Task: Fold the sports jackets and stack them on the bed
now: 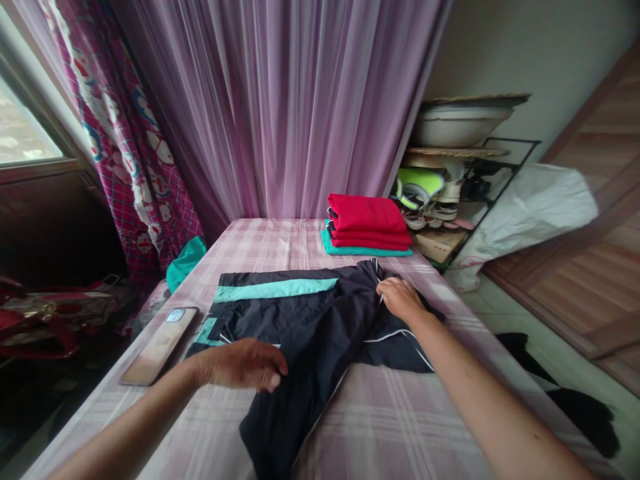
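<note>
A dark garment with teal panels and white piping, which looks like a jacket, lies spread over the checked cloth. One long sleeve-like part slants across it toward the front edge. My right hand is closed on its fabric at the far right, by the white piping. My left hand is over the garment's near left part, fingers loosely bent and somewhat apart, holding nothing I can see. Whether its fingertips touch the fabric I cannot tell.
A phone lies face down at the left edge of the table. Folded red clothes are stacked on a teal one at the back. To the right are a rack with shoes and a basin, and a white sack.
</note>
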Available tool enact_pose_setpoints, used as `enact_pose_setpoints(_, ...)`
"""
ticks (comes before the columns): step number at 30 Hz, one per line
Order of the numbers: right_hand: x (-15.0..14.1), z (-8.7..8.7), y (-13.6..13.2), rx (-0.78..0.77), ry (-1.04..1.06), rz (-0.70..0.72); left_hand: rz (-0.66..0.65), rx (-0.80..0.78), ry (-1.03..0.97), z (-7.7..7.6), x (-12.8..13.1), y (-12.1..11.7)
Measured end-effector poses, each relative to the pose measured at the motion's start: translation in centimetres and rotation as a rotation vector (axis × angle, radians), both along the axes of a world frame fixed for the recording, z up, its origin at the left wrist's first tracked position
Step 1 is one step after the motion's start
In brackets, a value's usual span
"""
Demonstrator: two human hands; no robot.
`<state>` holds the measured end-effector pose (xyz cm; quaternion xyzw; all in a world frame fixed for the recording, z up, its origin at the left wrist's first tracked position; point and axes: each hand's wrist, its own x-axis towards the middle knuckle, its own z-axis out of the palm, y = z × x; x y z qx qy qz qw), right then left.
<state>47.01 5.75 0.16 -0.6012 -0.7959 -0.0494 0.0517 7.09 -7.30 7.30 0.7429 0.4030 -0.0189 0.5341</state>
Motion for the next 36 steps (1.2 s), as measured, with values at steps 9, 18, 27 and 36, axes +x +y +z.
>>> enact_pose_setpoints(9,-4.1,2.9,0.5,0.059,0.087,-0.102,0.295,0.582,0.348,-3.6,4.2,3.5)
enact_pose_setpoints(18,-11.8,4.0,2.8,-0.247,0.205,-0.002,0.174,0.497,0.356,-2.9,7.8,0.2)
enact_pose_setpoints(27,-11.5,0.8,4.7,-0.243,0.398,0.024,-0.042,0.451,0.359,-1.4,8.6,0.1)
enact_pose_setpoints(36,-5.2,-1.2,0.3,0.115,0.44,-0.182,-0.001,0.402,0.258,-1.5,6.2,3.1)
